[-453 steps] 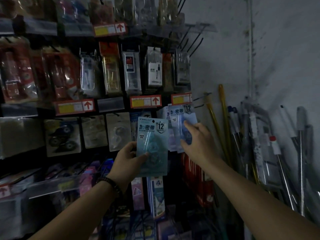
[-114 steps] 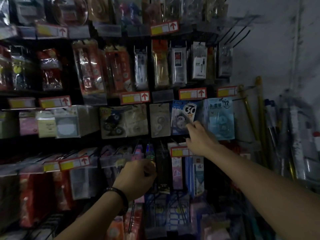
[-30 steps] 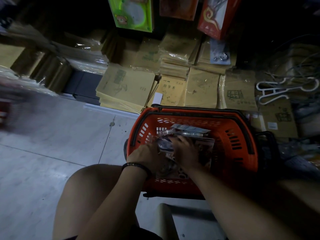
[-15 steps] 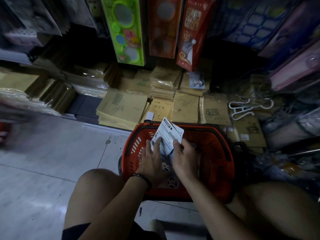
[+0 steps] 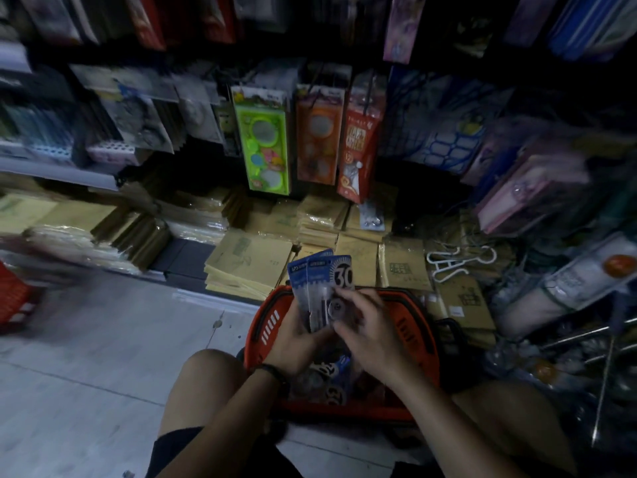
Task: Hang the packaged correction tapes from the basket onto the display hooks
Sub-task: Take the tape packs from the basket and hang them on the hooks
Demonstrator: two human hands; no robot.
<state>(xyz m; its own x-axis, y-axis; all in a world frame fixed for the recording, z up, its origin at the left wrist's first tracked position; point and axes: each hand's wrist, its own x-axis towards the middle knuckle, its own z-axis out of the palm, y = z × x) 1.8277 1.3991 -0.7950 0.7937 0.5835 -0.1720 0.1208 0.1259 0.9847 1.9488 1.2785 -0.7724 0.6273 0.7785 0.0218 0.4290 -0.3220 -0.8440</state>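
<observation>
The person is crouched over a red basket (image 5: 412, 334) that sits on the floor (image 5: 103, 339) between their knees. Both hands are above the basket, near its far rim. The left hand (image 5: 293, 339) has its grip closed around the bottom of a small stack of blue correction tape packs (image 5: 319, 288). The packs stand upright and fan out a bit at the top. The front one shows a big "30". The right hand (image 5: 370, 334) touches the front of the stack, with its fingers curled and pinching the front pack. More packs (image 5: 332, 377) lie down inside the basket, under the hands. Piles of yellow notebooks (image 5: 248, 267) sit on the floor past the basket. A green toy pack (image 5: 263, 139) hangs above them.
</observation>
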